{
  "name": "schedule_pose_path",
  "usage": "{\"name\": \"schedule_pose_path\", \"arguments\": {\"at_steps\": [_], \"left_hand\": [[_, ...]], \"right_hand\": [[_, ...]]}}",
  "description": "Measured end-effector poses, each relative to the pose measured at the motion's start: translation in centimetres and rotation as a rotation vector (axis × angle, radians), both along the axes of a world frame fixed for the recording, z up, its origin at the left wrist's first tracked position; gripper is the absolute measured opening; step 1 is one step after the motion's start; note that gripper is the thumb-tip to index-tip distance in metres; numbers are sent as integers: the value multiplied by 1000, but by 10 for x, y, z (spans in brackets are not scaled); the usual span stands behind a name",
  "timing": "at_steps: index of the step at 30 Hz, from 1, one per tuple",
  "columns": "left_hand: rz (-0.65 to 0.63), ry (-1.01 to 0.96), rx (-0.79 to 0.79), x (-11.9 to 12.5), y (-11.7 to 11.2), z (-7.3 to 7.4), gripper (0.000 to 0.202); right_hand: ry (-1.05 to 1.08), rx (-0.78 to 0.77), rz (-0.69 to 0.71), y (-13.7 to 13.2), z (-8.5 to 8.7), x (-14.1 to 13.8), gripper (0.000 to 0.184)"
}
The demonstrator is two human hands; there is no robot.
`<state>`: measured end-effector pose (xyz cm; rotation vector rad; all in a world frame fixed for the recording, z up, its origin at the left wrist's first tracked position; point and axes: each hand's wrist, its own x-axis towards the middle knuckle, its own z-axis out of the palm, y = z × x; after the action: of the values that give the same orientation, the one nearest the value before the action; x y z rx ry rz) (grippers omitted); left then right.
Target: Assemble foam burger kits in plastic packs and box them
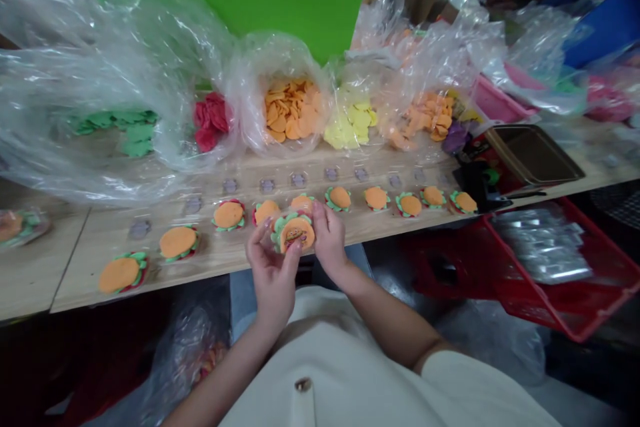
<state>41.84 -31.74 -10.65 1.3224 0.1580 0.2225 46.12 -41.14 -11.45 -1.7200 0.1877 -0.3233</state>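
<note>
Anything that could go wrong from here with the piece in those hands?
Two risks, I'd judge. The felt burger held between the left hand and right hand is right beside the neighbouring burgers, so a slip could knock them out of line. The end burger also lies close to the front edge of the wooden table, so a careless sweep might push it off.

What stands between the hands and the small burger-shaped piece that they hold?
Nothing visible does: the left hand and the right hand both touch the burger-shaped piece directly, one at each side of it.
</note>
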Motion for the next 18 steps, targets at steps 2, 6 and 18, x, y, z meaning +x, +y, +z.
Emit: {"name": "schedule_pose_path", "arguments": {"at_steps": [2, 6, 18], "left_hand": [[-136, 99, -148, 4, 5, 7, 51], [-294, 274, -386, 15, 11, 22, 45], [-373, 316, -530, 18, 6, 14, 25]], "right_hand": [[5, -90, 75, -6, 2, 3, 35], [92, -64, 186, -19, 4, 2, 38], [143, 11, 176, -43, -1, -34, 32]]}}
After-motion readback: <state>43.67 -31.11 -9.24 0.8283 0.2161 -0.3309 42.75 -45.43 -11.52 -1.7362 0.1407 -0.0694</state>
